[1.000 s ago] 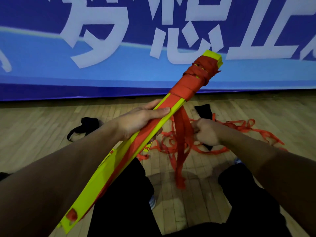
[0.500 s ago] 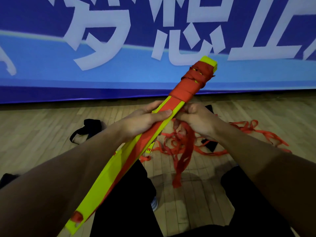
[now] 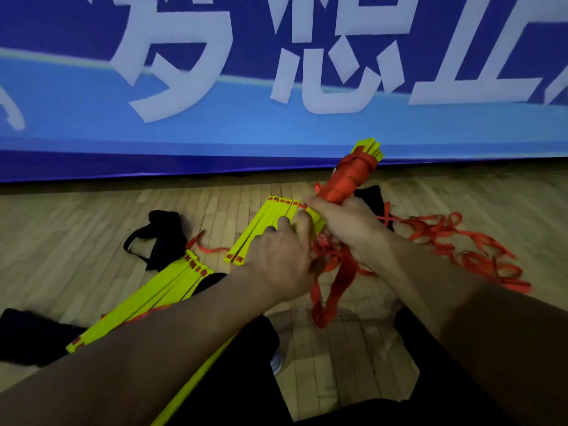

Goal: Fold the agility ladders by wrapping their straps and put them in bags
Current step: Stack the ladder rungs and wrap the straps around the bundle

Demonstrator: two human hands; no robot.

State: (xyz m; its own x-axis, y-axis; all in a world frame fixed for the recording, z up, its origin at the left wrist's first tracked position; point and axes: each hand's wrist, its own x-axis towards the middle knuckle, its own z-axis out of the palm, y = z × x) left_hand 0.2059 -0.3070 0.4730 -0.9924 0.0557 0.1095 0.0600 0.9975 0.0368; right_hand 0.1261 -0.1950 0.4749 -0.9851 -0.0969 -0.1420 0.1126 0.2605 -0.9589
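1. The surface is a pale wooden plank floor; it runs under and beyond both hands to a blue banner with large white characters that closes off the far side.
2. The left hand is curled round the middle of the bundle of flat yellow plastic ladder rungs, back of the hand up; its fingers grasp the rungs.
3. The right hand touches the left one and grips the same bundle just below the wound red webbing strap, which covers the bundle's far end up to the yellow tips.
4. A loose loop of red strap hangs from between the hands down towards the floor.
5. To the right of the right hand a tangle of red strap lies on the planks.
6. Beyond the left hand a second set of yellow rungs lies flat; a third set lies left of the left forearm.
7. A black cloth bag with a strap lies left of the left hand; another black bag shows partly behind the right hand.
8. The person's dark trouser legs fill the space beneath the forearms.
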